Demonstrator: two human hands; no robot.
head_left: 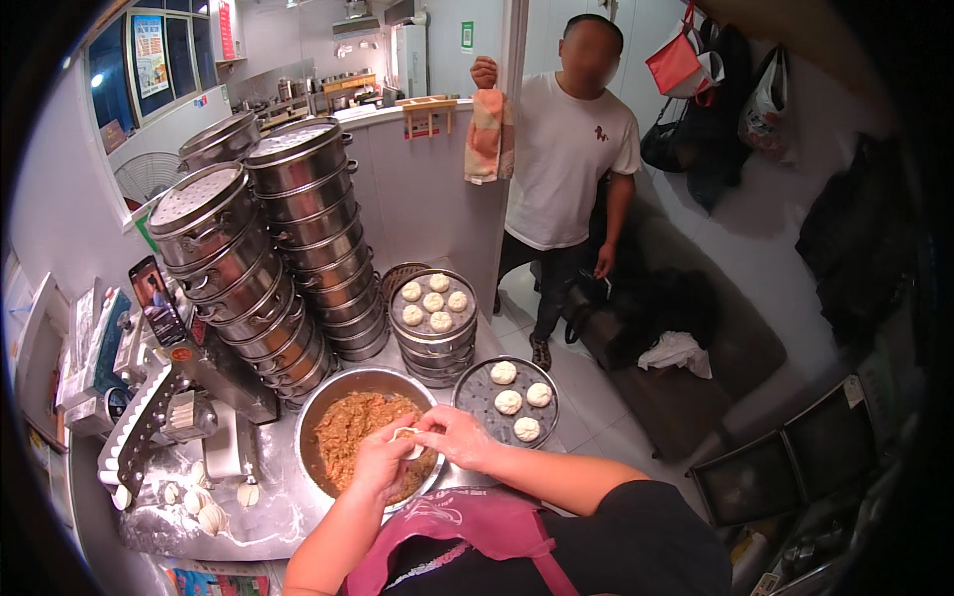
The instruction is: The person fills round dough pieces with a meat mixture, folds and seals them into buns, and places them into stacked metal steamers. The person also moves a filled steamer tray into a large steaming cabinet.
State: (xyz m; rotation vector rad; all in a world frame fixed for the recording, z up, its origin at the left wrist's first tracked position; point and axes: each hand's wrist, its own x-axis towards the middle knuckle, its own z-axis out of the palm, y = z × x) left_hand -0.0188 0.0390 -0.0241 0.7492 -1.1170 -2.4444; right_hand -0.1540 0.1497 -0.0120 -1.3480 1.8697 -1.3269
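Note:
Over the metal bowl [303, 437] of orange-brown minced filling [350, 429], my left hand [378, 461] cups a small white dough bun [406, 435]. The fingers of my right hand [460, 438] pinch the rim of that dough, so both hands are closed on it. My fingers partly cover the bun. Just right of the bowl lies a round dark steamer tray [477, 417] bearing several pleated white buns [508, 402]. Behind it, a short steamer stack [434, 350] carries more buns [439, 302] on its top tier.
Tall stacks of metal steamers [323, 248] rise at the back left. Small dough pieces [212, 519] lie on the floured worktop [283, 526], near a dough machine [149, 427] and a phone [157, 301]. A person [571, 169] stands beyond the counter beside a dark sofa [676, 368].

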